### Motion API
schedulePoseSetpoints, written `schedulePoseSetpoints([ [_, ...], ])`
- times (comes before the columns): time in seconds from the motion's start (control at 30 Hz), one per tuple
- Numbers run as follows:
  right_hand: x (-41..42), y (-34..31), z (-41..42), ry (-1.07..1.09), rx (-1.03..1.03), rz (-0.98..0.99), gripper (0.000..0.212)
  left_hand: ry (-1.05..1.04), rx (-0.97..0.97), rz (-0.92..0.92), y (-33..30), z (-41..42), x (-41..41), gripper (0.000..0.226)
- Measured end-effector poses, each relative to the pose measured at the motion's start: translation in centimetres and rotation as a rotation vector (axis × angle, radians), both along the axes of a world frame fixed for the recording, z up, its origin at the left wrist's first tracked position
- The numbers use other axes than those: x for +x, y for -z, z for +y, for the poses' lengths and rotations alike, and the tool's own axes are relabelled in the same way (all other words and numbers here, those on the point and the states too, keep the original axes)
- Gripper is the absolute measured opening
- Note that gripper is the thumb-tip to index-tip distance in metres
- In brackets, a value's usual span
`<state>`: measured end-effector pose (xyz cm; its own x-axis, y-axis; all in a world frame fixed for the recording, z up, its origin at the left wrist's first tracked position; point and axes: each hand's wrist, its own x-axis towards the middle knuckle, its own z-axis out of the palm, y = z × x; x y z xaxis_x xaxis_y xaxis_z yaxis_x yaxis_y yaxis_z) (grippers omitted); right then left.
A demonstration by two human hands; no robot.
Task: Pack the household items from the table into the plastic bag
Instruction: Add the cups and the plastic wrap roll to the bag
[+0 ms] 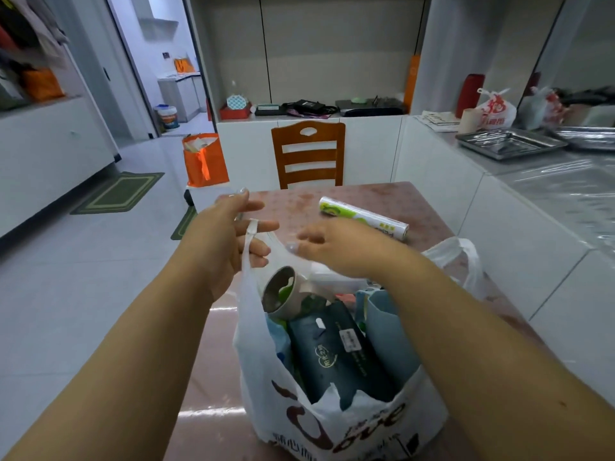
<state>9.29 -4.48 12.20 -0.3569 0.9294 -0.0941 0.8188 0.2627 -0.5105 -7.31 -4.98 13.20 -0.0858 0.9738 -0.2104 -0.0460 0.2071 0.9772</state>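
A white plastic bag (332,420) with dark brown lettering stands open on a pinkish patterned table (429,201), near its front edge, and serves as the landmark here.

To the left of the bag, the left hand (229,237) is raised above the bag's left side. Its grip is loose: the fingers are spread and mostly straight, and the bag's left handle (252,231) loops over one finger, pulled taut upward.

Inside the bag, at the left, a round roll with a grey open end (281,292) leans upward toward the rim. Beside it, in the middle, a dark teal packet (336,354) with a white label lies lengthwise. At the right inside the bag sits a pale blue item (389,331); what it is cannot be told. Other things beneath are mostly hidden.

Above the bag's mouth, the right hand (336,247) hovers palm down, fingers relaxed and lightly bent, holding nothing.

Behind the bag, on the table's far right part, a white and green roll of wrap (364,218) lies on its side, apart from the bag. The bag's right handle (462,257) droops on the table at the right.

Beyond the table stands a wooden chair (307,154).
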Motion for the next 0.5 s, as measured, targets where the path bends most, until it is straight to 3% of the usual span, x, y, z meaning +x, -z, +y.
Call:
schedulePoseSetpoints([
  [0.07,1.4,-1.3,0.6,0.032,0.033,0.012,0.046,0.014,-0.028,0.066,-0.4,0.3,-0.2,0.036],
  [0.23,5.2,-5.4,2.9,0.145,0.109,-0.030,0.039,-0.036,-0.099,0.481,-1.2,3.2,-0.8,0.042],
  [0.37,6.8,-7.0,6.8,0.214,0.133,-0.097,0.043,0.009,-0.043,0.547,-1.4,7.2,-0.2,0.047],
  [0.5,7.6,-5.7,12.5,0.221,0.020,-0.198,0.045,0.099,-0.020,0.597,-1.0,12.5,1.6,0.047],
])
